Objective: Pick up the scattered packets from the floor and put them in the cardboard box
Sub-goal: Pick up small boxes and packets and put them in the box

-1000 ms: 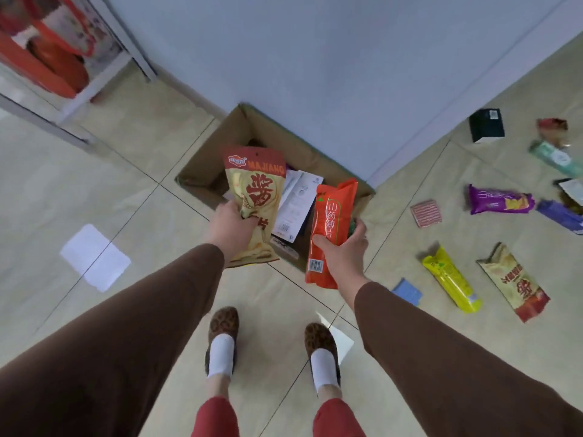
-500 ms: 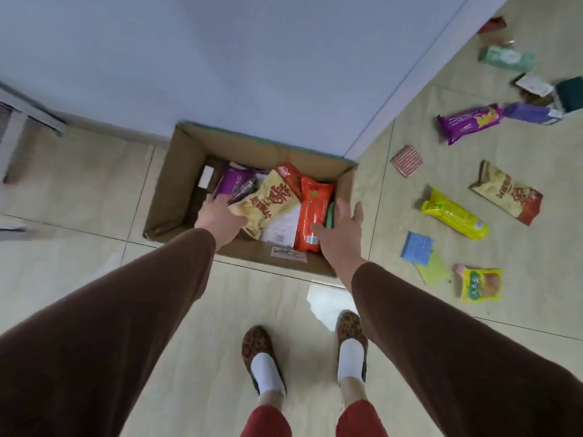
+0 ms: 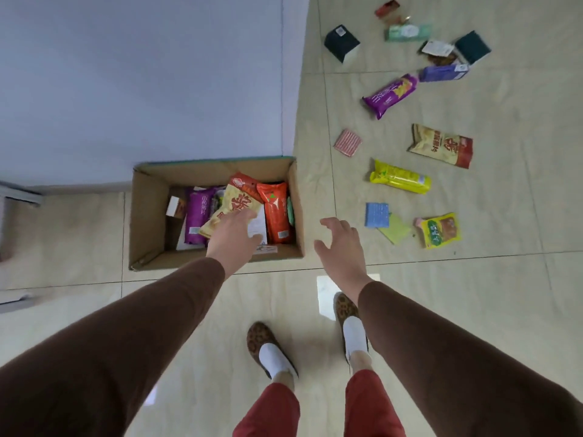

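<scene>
Left hand (image 3: 235, 236) over cardboard box (image 3: 148, 216); right hand (image 3: 340, 244) spread, empty.

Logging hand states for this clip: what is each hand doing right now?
Left hand: open, empty, over the yellow chip packet in the cardboard box.
Right hand: open, empty, beside the box.

Brown sleeves (image 3: 132, 335), red trousers (image 3: 268, 411), leopard slippers (image 3: 260, 337)

Both packets now lie in the brown cardboard box (image 3: 148, 216): the orange-red foil packet (image 3: 276, 212) released, right hand (image 3: 340, 244) withdrawn open outside, left hand (image 3: 235, 236) over the beige-and-red crisp packet (image 3: 235, 200).
</scene>
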Motion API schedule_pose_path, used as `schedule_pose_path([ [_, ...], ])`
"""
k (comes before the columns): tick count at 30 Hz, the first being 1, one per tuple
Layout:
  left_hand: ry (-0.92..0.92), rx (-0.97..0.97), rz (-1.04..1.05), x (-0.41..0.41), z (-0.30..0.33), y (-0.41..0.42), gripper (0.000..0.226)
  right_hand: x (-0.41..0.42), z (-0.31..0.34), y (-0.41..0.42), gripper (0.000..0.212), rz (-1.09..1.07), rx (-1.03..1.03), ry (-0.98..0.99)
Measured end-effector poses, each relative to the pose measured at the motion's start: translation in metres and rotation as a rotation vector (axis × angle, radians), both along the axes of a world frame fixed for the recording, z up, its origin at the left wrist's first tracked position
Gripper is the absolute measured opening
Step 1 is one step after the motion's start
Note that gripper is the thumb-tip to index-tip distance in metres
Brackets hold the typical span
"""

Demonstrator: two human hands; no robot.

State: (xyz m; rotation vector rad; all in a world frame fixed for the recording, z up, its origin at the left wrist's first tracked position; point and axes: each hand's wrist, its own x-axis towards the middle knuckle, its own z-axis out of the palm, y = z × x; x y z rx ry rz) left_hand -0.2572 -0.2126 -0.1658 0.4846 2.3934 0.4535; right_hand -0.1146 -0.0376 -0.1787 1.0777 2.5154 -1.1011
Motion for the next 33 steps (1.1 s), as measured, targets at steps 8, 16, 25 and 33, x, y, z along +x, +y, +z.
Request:
schedule_pose_path([
  [8,0.094,0.012,-0.290,0.085,0.047,0.119,0.045,0.110,0.036,0.098,0.041,-0.100,0.081,0.004],
  [16,0.097,-0.004,-0.476,0.206,0.049,0.258,0.046,0.249,0.040,0.222,0.043,-0.114,0.126,-0.014],
  [25,0.149,0.039,-0.543,0.313,0.054,0.411,0.043,0.349,0.056,0.368,0.045,-0.133,0.154,-0.014],
  [33,0.170,0.003,-0.465,0.295,0.036,0.505,0.037,0.340,0.056,0.472,0.046,-0.072,0.164,-0.017],
])
